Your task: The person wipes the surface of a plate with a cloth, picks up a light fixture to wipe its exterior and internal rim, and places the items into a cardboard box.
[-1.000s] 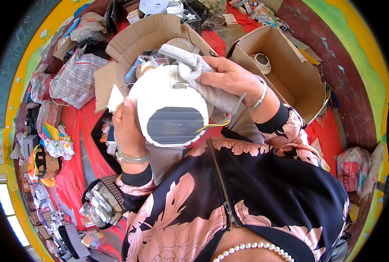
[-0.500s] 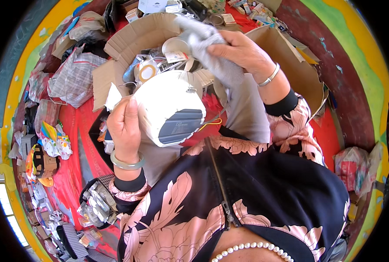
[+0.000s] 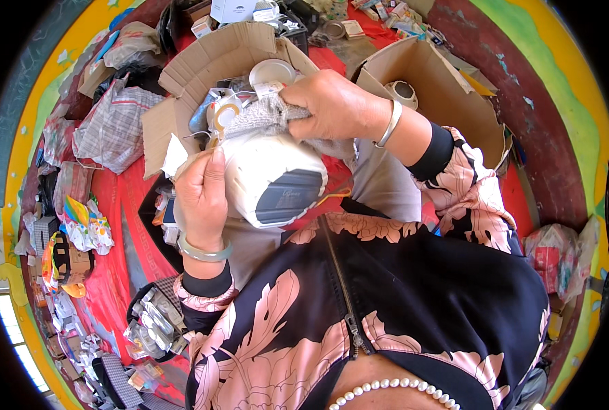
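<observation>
A white rounded housing (image 3: 246, 167) with a dark blue-grey panel and a yellow wire is held up in front of my body. My left hand (image 3: 203, 188) grips its left rim, thumb on top and the other fingers mostly hidden behind. In my right hand (image 3: 332, 106) is a bunched grey cloth (image 3: 267, 116), pressed over the housing's upper edge. Beyond it stands an opened cardboard box (image 3: 219, 51) filled with mixed items, among them a roll of tape (image 3: 227, 116) and a round white cup-like piece (image 3: 272, 72).
To the right is a second cardboard box (image 3: 448, 102) with a round white part (image 3: 403, 94) inside. Plaid bags (image 3: 123, 126) lie at the left on red sheeting (image 3: 116, 225). A dark container of clear plastic pieces (image 3: 157, 318) sits at the lower left.
My right hand has come down and left, bringing the cloth from the air onto the housing's upper edge. The housing has shifted slightly right, still in my left hand.
</observation>
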Available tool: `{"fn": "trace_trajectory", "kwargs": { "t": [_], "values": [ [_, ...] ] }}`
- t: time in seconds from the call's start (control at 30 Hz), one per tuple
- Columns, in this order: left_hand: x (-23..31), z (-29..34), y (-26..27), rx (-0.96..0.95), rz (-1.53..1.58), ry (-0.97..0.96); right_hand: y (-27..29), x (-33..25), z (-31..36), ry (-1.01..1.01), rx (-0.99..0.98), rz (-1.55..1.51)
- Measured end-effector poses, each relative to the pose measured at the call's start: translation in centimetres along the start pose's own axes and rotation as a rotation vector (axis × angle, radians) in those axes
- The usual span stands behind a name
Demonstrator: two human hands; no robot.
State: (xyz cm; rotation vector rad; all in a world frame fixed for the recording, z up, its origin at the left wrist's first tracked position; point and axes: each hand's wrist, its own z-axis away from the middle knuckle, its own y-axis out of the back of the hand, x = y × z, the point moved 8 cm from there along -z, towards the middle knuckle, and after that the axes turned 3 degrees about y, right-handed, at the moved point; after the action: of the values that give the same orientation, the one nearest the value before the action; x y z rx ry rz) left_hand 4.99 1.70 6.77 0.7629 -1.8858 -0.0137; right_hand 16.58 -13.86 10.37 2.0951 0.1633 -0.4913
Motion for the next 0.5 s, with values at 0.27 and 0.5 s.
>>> {"fn": "trace_trajectory", "kwargs": {
  "t": [0.27,0.5],
  "values": [
    [-3.0,1.0,3.8,0.185,0.233,0.227,6.8,14.1,6.4,-0.603,0.855,-0.928],
    [-2.4,1.1,4.3,0.175,0.336,0.240,4.6,7.7,3.2,-0.468,0.326,-0.717]
  ]
}}
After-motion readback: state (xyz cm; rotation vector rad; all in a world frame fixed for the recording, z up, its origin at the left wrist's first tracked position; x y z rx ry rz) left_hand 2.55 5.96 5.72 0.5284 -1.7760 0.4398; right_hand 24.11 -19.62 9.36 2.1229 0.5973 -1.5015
